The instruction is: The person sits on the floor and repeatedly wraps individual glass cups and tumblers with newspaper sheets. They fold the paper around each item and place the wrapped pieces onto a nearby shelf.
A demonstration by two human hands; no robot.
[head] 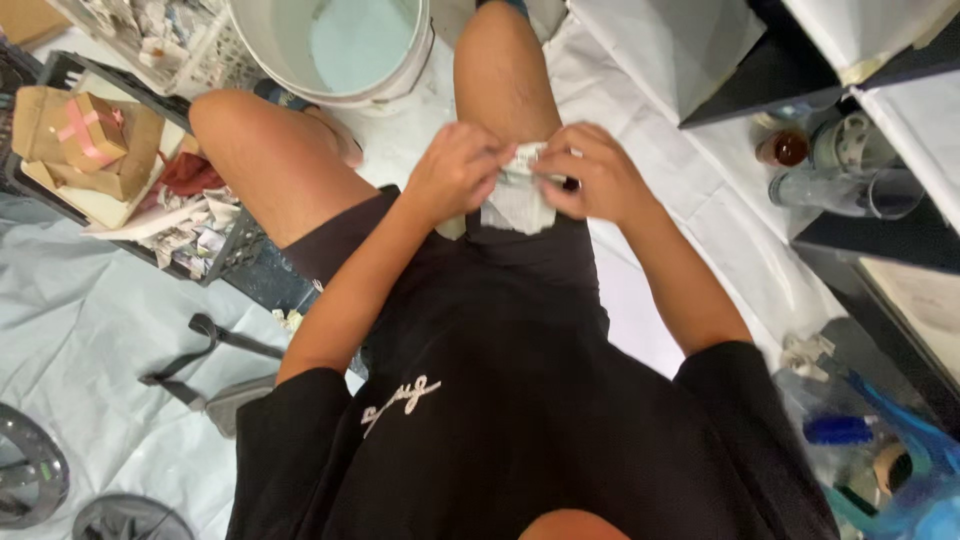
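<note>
I sit looking down at my lap in a black shirt and black shorts. My left hand [458,170] and my right hand [590,172] both pinch a crumpled piece of printed paper [518,200] between them, just above my right thigh. The paper hangs down a little from the fingers. Part of it is hidden under my fingertips.
A white bucket [340,45] with pale liquid stands ahead by my knees. A black crate [215,255] with paper scraps and a cardboard box [90,135] sits at left. Dark shelves [870,230] with jars and a glass are at right. White sheeting [90,330] covers the floor.
</note>
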